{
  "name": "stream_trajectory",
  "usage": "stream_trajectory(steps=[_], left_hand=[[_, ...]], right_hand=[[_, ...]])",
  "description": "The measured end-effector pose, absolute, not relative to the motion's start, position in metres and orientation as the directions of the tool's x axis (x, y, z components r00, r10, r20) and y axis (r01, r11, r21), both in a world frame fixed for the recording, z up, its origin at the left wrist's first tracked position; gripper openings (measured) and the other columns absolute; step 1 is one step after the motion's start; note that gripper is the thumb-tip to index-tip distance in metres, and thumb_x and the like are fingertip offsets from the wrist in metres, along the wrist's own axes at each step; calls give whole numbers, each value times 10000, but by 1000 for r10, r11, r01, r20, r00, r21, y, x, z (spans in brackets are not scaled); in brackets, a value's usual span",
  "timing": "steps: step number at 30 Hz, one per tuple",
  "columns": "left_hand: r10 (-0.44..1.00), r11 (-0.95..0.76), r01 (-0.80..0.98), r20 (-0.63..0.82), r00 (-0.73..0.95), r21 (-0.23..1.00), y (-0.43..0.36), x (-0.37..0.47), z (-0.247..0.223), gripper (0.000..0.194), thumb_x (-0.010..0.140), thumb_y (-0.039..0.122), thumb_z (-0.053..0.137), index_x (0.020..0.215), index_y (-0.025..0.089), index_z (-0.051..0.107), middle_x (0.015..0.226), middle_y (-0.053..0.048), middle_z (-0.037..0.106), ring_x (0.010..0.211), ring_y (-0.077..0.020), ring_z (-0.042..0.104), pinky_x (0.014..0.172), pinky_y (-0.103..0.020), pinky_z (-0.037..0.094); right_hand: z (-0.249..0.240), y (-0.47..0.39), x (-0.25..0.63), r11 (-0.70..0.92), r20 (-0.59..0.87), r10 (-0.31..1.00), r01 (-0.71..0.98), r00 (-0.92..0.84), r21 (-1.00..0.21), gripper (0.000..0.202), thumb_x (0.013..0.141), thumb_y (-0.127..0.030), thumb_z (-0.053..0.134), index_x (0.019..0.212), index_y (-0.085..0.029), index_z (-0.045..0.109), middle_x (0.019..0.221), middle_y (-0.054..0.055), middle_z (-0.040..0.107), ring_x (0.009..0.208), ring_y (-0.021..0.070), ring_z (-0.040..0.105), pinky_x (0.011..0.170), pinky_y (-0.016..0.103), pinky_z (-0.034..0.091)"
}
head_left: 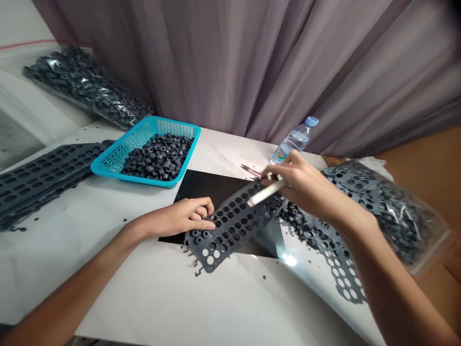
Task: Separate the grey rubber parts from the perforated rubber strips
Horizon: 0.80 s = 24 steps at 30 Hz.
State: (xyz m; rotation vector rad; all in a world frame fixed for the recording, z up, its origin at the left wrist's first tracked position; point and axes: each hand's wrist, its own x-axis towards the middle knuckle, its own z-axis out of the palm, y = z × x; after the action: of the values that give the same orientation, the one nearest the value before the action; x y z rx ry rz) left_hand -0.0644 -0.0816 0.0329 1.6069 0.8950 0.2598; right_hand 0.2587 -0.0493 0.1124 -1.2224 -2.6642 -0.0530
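My left hand [192, 214] is closed on the near left edge of a dark grey sheet [230, 230] punched with rows of round holes. A few small black rings [199, 239] sit in the sheet beside my thumb. The sheet slants up to the right over a black mat [194, 185], its far end partly behind my right hand. In my right hand [297, 180] is a white pen-like stick [266, 193], its blunt tip angled down to the left just over the holes. Whether the tip touches the sheet I cannot tell.
A blue basket [97, 168] of small black pieces stands back left, beside stacked perforated sheets [43, 173]. A filled plastic bag [86, 86] lies behind. Tweezers [250, 170] and a water bottle [293, 140] are at the back; another bag [399, 216] and loose pieces [302, 226] lie right.
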Motion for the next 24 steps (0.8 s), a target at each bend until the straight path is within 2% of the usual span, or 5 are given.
stream_trajectory(steps=[5, 9, 14, 18, 24], left_hand=[[744, 18, 351, -247, 621, 936, -82, -56, 19, 409, 943, 545, 695, 897, 224, 445, 721, 65, 494, 669, -133, 444, 619, -253, 311], [891, -164, 547, -115, 440, 821, -78, -57, 4, 425, 905, 568, 735, 842, 212, 510, 764, 34, 552, 705, -159, 506, 654, -276, 369], [919, -327, 689, 46, 392, 647, -75, -65, 3, 408, 934, 557, 726, 890, 218, 504, 852, 17, 566, 749, -177, 547, 696, -305, 436], [856, -503, 724, 157, 493, 472, -80, -66, 9, 405, 994, 581, 659, 1142, 214, 568, 1199, -74, 611, 1123, -271, 584, 998, -425, 490], [747, -665, 706, 199, 635, 242, -93, -45, -3, 406, 1142, 409, 414, 1502, 233, 486, 1554, -115, 503, 1457, -296, 435, 1195, -473, 399]], right_hand=[[107, 22, 202, 809, 258, 507, 557, -823, 189, 281, 1054, -117, 509, 1067, -178, 783, 937, 122, 701, 1091, 320, 490, 915, 459, 449], [76, 46, 179, 823, 304, 461, 530, -834, 205, 321, 1106, -171, 443, 1112, -161, 764, 1123, 140, 699, 1140, 318, 495, 993, 482, 464], [58, -14, 189, 724, 610, 635, 640, -474, -257, 437, 1163, -408, 302, 1196, -219, 695, 1180, 112, 671, 1121, 293, 569, 1040, 514, 462], [43, -82, 203, 408, 331, 912, 451, -243, -794, 493, 1155, -516, 279, 1083, -226, 672, 730, -5, 557, 635, 167, 551, 650, 321, 491], [20, -125, 210, 115, 31, 958, 281, -286, -953, 397, 1104, -536, 487, 1014, -205, 686, 671, -15, 631, 577, 150, 638, 580, 278, 515]])
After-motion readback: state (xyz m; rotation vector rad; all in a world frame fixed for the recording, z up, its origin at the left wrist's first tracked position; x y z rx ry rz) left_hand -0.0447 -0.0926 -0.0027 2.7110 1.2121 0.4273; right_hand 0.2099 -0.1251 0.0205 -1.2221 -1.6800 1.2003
